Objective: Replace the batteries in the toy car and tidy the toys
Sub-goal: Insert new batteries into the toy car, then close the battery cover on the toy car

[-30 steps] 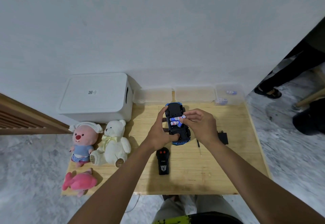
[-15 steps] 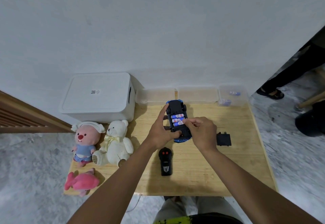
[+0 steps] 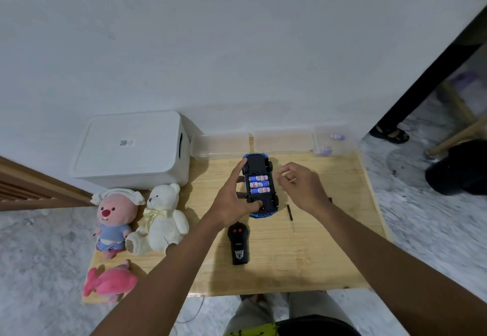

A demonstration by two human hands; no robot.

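The left hand has its grip round the upturned blue-and-black plastic toy car, thumb on its chassis. The right hand hovers beside, loosely curled, empty. The car rests on the wooden desk, three white-and-blue batteries seated. Light, rigid, likely slick: hold by the flanks.

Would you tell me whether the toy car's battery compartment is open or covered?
Open: three batteries lie exposed in the upturned toy car.

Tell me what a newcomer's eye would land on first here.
The upturned toy car at the middle of the table, with three batteries showing in its open bay. Next, three plush toys crowd the table's left edge, near a white box.
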